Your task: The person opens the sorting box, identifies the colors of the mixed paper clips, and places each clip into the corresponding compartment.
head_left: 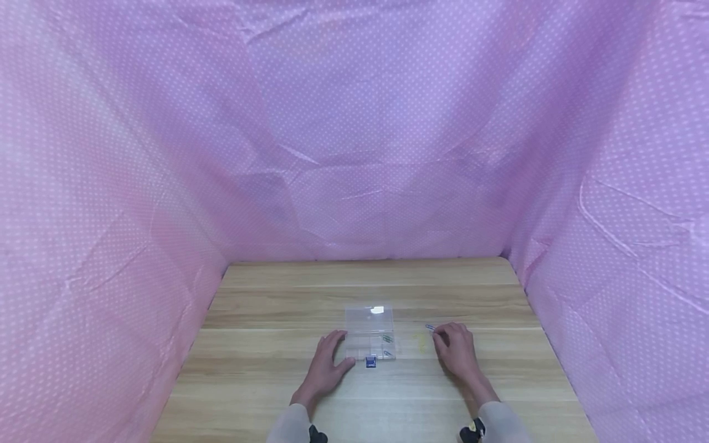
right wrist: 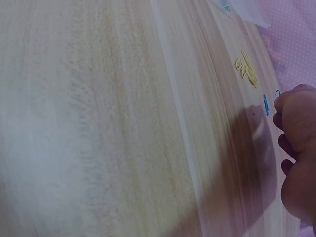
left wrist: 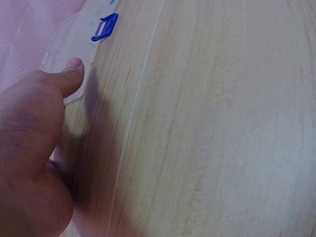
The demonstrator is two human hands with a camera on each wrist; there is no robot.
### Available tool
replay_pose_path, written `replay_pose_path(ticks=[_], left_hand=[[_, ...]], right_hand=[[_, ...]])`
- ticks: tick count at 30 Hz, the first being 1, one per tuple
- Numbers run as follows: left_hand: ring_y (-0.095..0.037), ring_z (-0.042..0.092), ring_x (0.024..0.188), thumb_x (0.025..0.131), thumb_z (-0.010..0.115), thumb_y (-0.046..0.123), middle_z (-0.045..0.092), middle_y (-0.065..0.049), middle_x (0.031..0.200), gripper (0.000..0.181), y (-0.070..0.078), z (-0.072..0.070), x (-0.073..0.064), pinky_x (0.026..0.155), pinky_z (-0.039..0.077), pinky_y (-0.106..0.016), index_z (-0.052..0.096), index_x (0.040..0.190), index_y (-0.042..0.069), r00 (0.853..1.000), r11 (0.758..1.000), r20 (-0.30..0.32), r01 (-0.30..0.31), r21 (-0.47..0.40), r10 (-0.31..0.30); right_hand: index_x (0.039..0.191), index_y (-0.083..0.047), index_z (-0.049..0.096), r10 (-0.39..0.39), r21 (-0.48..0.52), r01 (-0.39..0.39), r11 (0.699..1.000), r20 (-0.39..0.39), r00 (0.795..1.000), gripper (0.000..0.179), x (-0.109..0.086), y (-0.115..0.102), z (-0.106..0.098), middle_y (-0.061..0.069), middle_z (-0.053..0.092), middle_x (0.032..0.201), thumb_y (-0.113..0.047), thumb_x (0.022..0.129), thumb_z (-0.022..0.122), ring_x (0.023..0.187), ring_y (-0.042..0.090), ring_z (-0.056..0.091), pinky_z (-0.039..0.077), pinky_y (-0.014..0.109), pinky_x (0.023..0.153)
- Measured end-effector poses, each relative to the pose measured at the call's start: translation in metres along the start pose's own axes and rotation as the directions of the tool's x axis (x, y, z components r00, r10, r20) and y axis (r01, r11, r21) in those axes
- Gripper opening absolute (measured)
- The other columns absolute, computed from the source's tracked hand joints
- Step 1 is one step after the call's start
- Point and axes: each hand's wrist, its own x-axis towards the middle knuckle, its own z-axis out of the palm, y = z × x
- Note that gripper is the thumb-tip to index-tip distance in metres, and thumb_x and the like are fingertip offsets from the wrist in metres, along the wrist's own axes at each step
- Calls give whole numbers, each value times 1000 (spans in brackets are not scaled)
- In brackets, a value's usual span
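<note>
A clear plastic compartment box (head_left: pixel 359 346) lies on the table with its lid (head_left: pixel 362 320) laid back and a blue latch (left wrist: pixel 106 27) at its front. My left hand (head_left: pixel 325 368) holds the box at its left end, thumb at the front edge and fingertips near the back. In its right compartments lie green paper clips (head_left: pixel 388 338) and a blue paper clip (head_left: pixel 388 354). To the right of the box, my right hand (head_left: pixel 457 351) pinches a blue paper clip (right wrist: pixel 277 93) between thumb and finger. Another blue paper clip (right wrist: pixel 265 104) lies close by on the table.
Several yellow paper clips (right wrist: pixel 245 69) lie in a loose pile between the box and my right hand. The wooden table (head_left: pixel 266 295) ends at a pink dotted cloth (head_left: pixel 376 209) behind and on both sides.
</note>
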Motion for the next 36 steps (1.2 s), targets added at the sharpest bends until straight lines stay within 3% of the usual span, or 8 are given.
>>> replay_pose_path(ticks=[21,31,36], left_hand=[[-52,33,170,106,80,33,48,-22,177,70,2,0,-2,145,18,-72,51,166,12,1000,1000,21,16,-14,-15],[-48,36,169,105,80,31,51,-20,174,70,3,-1,-2,146,13,-68,51,166,12,1000,1000,17,6,-2,-6],[-48,37,169,105,80,32,51,-20,174,70,1,0,0,146,14,-68,51,166,13,1000,1000,10,0,-1,0]], right_hand=[[106,-6,82,-84,31,85,996,-42,996,10,2,-7,-10,12,82,105,-1,98,82,113,38,70,53,69,116],[100,-3,82,-249,10,255,967,-182,951,13,3,-21,-14,9,83,97,5,91,87,105,35,73,60,64,102],[101,-4,82,-253,20,261,965,-181,950,14,3,-31,-20,9,83,97,4,91,86,107,35,73,59,64,105]])
